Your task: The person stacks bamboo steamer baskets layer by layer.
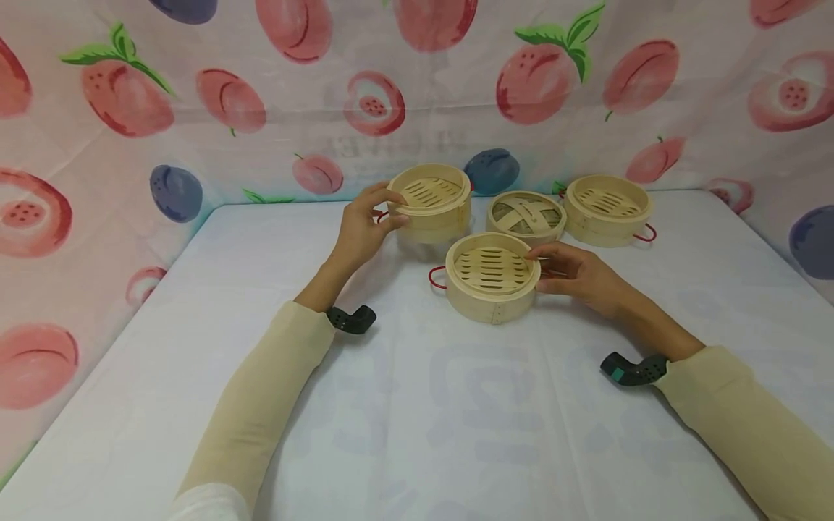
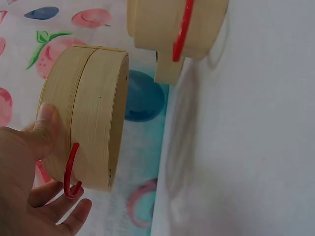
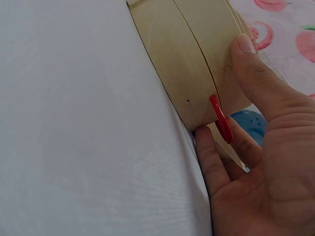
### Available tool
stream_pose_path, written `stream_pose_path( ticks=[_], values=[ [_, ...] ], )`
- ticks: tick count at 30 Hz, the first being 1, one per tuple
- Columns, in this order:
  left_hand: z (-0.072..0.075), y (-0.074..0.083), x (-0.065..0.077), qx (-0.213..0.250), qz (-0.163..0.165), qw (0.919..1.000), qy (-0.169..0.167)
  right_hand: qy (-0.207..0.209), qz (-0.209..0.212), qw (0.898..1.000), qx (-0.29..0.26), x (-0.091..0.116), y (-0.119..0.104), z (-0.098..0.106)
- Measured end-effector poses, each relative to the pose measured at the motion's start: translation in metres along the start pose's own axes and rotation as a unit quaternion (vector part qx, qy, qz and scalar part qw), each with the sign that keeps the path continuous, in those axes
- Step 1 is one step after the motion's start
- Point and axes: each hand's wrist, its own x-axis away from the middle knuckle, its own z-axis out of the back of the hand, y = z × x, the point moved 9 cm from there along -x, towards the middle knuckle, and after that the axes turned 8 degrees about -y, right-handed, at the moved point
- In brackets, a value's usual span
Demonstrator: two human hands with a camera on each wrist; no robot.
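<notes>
Aloft, left hand (image 1: 366, 223) with thumb against a bamboo steamer (image 1: 435, 210)

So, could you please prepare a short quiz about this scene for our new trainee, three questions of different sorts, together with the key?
1. Multiple choice. Where, relative to the table, is the left basket, held by the left fingers? (A) flat on it (B) raised above it (C) hidden beneath it

2. True or false. The right fingers hold the rear-right basket.

3. Fill in. The handle of the front basket is ____ in colour.

Key: 1. B. 2. False; they hold the front basket. 3. red.
</notes>
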Motion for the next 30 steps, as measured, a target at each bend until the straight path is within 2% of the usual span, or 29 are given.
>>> stream_pose_path(
  ticks=[8,25,30],
  values=[
    [-0.004,0.009,0.002,0.021,0.016,0.9995,-0.016,-0.005,0.01,1.0,-0.011,0.001,-0.002,-0.002],
    [-0.016,0.025,0.009,0.042,-0.016,0.998,-0.045,-0.002,0.001,1.0,-0.005,0.0,-0.003,-0.001],
    [-0.023,0.023,0.011,0.055,-0.01,0.9968,-0.057,-0.002,-0.001,1.0,-0.007,0.0,-0.001,0.0]
  ],
)
